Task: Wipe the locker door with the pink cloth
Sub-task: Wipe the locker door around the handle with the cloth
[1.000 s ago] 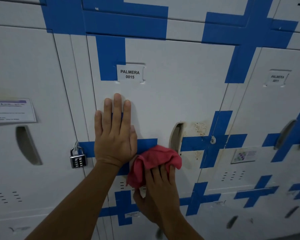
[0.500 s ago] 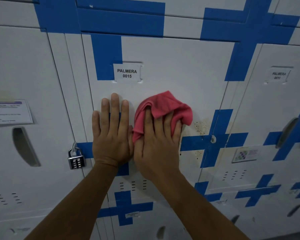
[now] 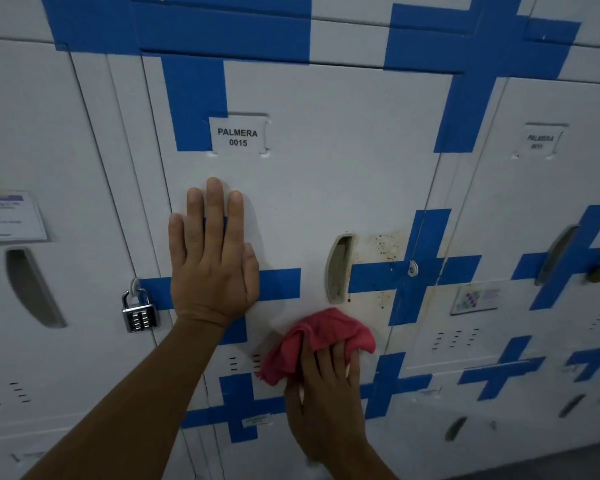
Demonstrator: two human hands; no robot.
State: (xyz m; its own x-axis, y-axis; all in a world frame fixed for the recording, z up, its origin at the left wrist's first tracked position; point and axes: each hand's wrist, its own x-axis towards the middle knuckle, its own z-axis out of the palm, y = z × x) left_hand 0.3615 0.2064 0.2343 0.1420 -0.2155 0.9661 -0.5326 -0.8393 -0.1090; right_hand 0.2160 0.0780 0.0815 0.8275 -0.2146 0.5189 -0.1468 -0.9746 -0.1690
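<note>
Your left hand lies flat with the fingers spread, palm pressed against the white locker door, covering part of a blue tape cross just below the label reading PALMERA 0015. Your right hand presses the pink cloth against the lower part of the same door, fingers laid over the bunched fabric and holding it to the metal. The cloth sits just below the recessed handle slot, left of a patch of brownish specks. A combination padlock hangs at the door's left edge, near your left wrist.
</note>
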